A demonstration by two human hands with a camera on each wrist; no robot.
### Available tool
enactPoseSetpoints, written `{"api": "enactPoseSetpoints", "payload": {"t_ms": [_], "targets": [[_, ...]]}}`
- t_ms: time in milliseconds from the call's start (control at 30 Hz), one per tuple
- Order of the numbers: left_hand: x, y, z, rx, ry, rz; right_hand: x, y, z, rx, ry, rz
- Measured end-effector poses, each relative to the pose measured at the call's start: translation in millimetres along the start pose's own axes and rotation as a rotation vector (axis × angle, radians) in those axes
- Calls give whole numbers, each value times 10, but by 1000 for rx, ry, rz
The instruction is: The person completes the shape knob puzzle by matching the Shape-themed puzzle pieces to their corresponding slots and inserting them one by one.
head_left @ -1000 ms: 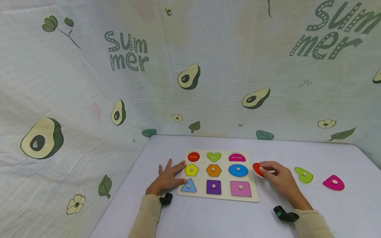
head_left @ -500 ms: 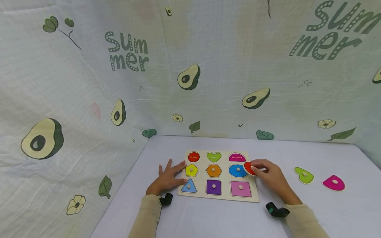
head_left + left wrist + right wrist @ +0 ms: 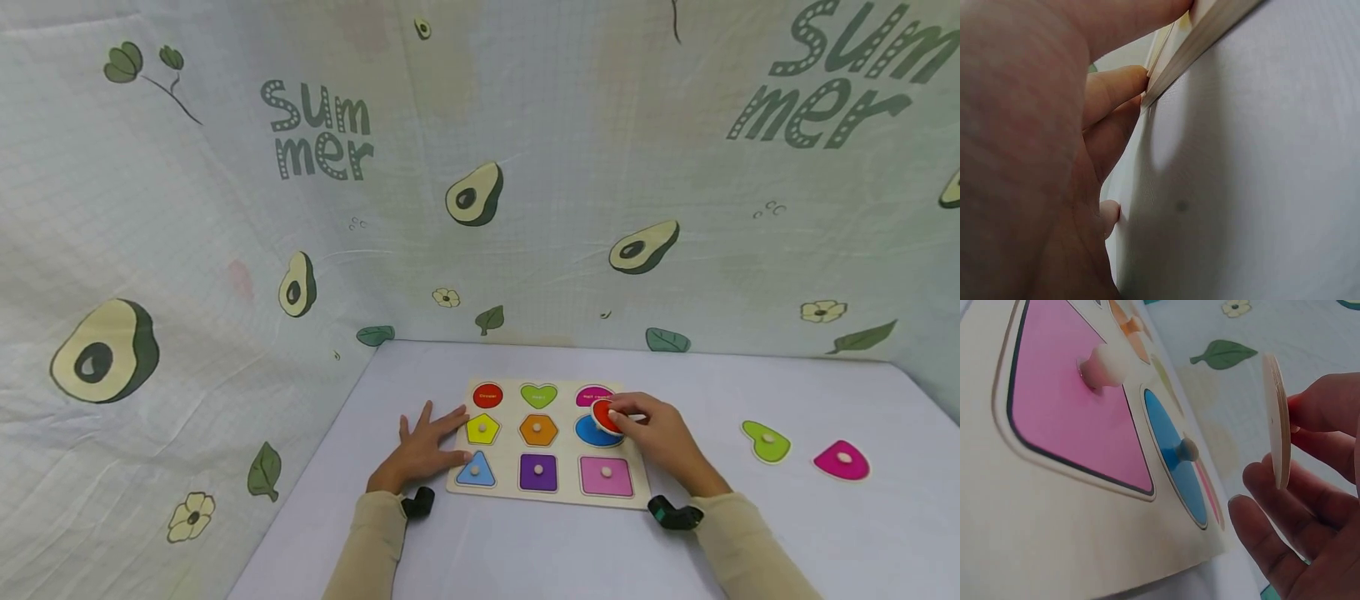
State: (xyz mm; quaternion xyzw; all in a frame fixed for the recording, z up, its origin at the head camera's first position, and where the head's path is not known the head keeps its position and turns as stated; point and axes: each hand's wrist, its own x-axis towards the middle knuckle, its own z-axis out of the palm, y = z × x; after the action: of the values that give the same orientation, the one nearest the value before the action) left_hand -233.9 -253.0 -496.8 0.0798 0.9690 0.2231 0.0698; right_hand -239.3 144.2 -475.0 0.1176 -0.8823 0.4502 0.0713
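A wooden shape-puzzle board (image 3: 641,500) lies on the white table. My right hand (image 3: 652,433) pinches a red round piece (image 3: 604,415) and holds it tilted above the board's blue oval piece (image 3: 588,432). In the right wrist view the piece shows edge-on as a thin wooden disc (image 3: 1276,419) between my fingers (image 3: 1316,412), off the board (image 3: 1035,537), above the blue oval (image 3: 1169,456). My left hand (image 3: 423,446) lies flat with spread fingers against the board's left edge (image 3: 1200,37). The red circle slot (image 3: 487,395) at the board's top left is bare.
A green heart piece (image 3: 767,441) and a magenta half-round piece (image 3: 842,461) lie loose on the table to the right of the board. Printed avocado cloth (image 3: 480,192) walls the back and left. Yellow pentagon, orange hexagon, triangle, purple and pink squares sit in the board.
My right hand has carried the red round piece leftward, from the table beside the board's right edge to above the blue oval. The left hand has not moved.
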Motion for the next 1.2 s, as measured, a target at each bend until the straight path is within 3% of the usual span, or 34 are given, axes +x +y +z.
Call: {"api": "enactPoseSetpoints", "payload": {"t_ms": [500,833,1200], "targets": [[5,-13,-11,-14,-8,2,220,-104,133,-6,-33,-45],[13,-24,6,-12,-5,-5,388,-242,301,43,-95,-25],[22,-44,17,-10,1,22,624,-352,456,-5,-132,-164]]}}
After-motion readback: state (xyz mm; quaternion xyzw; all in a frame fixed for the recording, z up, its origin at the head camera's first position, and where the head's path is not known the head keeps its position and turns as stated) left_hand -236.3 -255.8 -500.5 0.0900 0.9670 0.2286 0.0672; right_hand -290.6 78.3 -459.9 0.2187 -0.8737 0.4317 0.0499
